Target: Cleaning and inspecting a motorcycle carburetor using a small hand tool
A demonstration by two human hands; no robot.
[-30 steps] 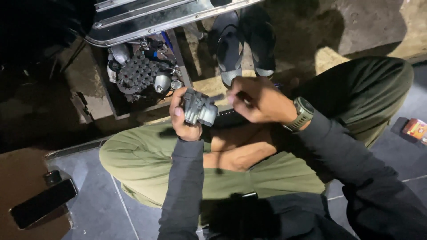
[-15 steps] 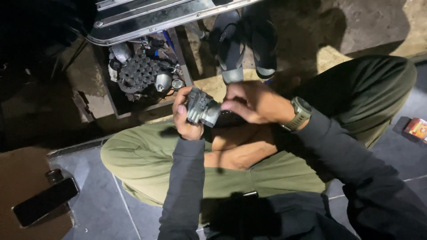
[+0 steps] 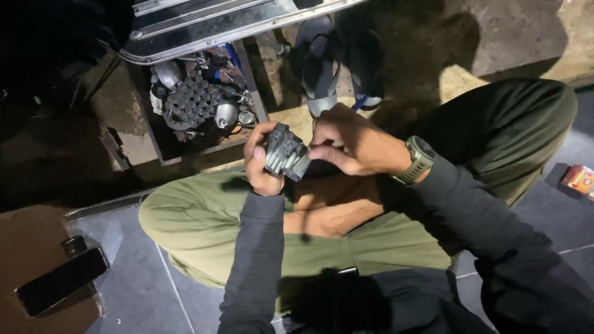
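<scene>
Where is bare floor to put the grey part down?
Bare grey tiles lie between the phone and the left knee. The box of metal parts is crowded; sandals fill the ground ahead.

We see a dim floor of dark grey tiles [image 3: 130,291] across the lower frame, lit from above. At the lower left a black phone [image 3: 60,281] lies on a brown surface [image 3: 25,247]. Toward the top, bare concrete ground [image 3: 495,31] falls into deep shadow. A small red box [image 3: 578,179] sits at the right edge.
</scene>
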